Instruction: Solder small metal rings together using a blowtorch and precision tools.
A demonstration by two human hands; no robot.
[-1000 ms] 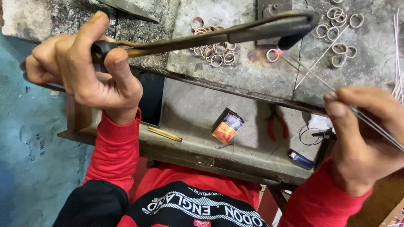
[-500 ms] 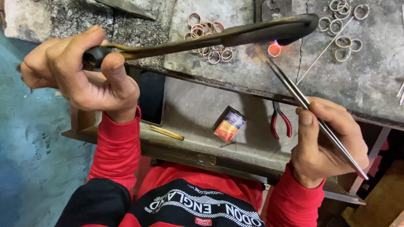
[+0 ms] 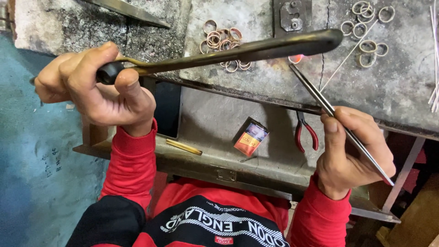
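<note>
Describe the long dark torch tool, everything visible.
The torch tool is a long, slim, dark metal tube, brassy near the grip, ending in a wider blackened nozzle at its far end. It lies nearly level, tilted slightly up toward the nozzle, held above the stone bench. The left hand grips its near end, thumb against a black round knob. It crosses over a pile of copper-coloured rings. Just below the nozzle an orange glow shows, where the rod in the right hand points.
</note>
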